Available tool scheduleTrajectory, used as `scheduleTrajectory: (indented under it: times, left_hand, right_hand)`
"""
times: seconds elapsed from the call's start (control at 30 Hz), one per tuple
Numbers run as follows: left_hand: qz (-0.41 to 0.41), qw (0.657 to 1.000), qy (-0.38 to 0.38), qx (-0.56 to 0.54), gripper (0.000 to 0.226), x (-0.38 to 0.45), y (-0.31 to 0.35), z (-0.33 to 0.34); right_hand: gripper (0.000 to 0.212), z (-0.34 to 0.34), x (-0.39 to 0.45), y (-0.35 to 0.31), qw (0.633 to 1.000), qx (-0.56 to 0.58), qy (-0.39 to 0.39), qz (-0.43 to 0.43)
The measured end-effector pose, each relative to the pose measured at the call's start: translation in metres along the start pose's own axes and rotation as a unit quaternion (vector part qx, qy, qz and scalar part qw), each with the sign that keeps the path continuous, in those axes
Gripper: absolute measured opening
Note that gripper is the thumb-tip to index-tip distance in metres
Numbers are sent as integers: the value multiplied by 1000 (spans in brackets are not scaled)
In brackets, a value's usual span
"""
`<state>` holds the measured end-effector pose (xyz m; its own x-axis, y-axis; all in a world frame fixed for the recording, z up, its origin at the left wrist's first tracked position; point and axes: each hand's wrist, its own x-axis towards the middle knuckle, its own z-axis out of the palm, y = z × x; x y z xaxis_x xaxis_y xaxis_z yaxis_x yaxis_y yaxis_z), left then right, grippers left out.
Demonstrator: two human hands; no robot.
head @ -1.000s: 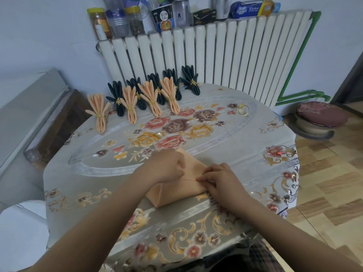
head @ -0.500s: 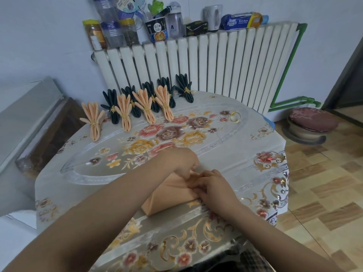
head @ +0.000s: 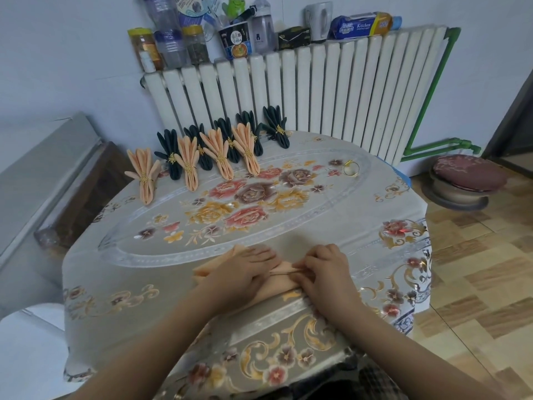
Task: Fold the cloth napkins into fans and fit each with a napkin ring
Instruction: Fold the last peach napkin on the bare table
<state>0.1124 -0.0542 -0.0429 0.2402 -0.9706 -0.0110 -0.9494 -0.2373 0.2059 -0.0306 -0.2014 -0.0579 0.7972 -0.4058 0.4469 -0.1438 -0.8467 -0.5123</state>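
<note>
Head view: one view only
Napkin: peach cloth napkin (head: 281,280), partly pleated, near edge of floral-clothed desk (head: 331,226)
Left hand (head: 245,271): fingers flat, pressing napkin
Right hand (head: 324,269): fingers curled, pinching pleats
Ring: loose gold napkin ring (head: 351,168), far right

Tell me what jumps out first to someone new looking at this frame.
The double row of finished fans at the table's far left edge, peach in front and dark behind, each in a gold ring. Next, both hands at the near edge: the left hand presses flat on a peach napkin while the right hand pinches its pleats. One spare ring lies alone at far right.
</note>
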Motion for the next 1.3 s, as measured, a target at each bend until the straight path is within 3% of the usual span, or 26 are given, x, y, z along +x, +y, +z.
scheduleTrajectory:
  times: [0.1, 0.2, 0.3, 0.37, 0.53, 0.6, 0.73, 0.87, 0.93, 1.03, 1.13, 1.3]
  left_hand:
    - [3, 1000, -7, -24, 56, -4, -4, 9]
    - [-2, 994, 49, -93, 59, -9, -5, 13]
    - [-47, 975, 120, -184, 35, -11, -7, 10]
    - [-90, 967, 122, -205, 21, -9, -4, 3]
    - [-118, 981, 18, -151, 7, 14, 5, -21]
    - [-125, 985, -30, -117, 7, 27, 8, -30]
    - [-135, 982, -121, -51, 16, 46, 12, -42]
    - [-151, 972, -178, -23, 38, 55, 8, -50]
    - [-155, 964, -213, -15, 46, 57, 7, -53]
    - [-143, 959, -244, 20, 44, 57, 9, -55]
    - [-117, 964, -234, 51, 30, 54, 13, -53]
    - [-103, 969, -197, 107, 35, 44, 28, -55]
  right_hand:
    - [12, -1, 0, 3, 997, -52, -12, -56]
    - [20, -2, 0, 11, 987, -104, -41, -117]
    - [24, -9, 0, 14, 976, -137, -60, -157]
    - [21, -14, -1, 14, 973, -149, -68, -162]
    - [15, -23, 16, 6, 971, -141, -128, -147]
    - [6, -28, 33, -2, 962, -141, -202, -118]
    - [10, -30, 65, -11, 920, -116, -371, -40]
    - [23, -29, 76, -14, 892, -112, -437, 11]
    - [34, -29, 76, -14, 884, -142, -445, 20]
    - [32, -24, 72, -16, 876, -186, -444, 0]
    - [23, -25, 64, -20, 882, -224, -413, -32]
    - [18, -26, 48, -18, 894, -250, -365, -72]
